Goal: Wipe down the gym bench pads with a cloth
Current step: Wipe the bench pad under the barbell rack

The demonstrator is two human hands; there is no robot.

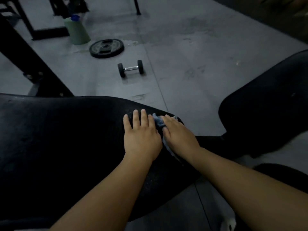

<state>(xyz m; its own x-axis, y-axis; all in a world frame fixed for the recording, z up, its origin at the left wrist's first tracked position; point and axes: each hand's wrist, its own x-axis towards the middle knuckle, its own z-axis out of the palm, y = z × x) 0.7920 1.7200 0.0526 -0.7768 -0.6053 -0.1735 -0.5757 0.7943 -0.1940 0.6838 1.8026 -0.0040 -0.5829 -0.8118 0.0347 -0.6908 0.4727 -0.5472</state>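
A long black bench pad [66, 139] fills the lower left of the head view. A second black pad [270, 104] rises at the right. My left hand [141, 135] lies flat on the long pad near its right end, fingers straight. My right hand [178, 132] presses a small blue-grey cloth [158, 121] against the pad's right end. Most of the cloth is hidden under that hand; a strip shows between the two hands.
On the grey floor beyond the bench lie a small dumbbell [130, 68] and a black weight plate [106, 48]. A pale green bottle with a blue cap [77, 30] stands behind them. Black machine frames [25, 52] occupy the upper left.
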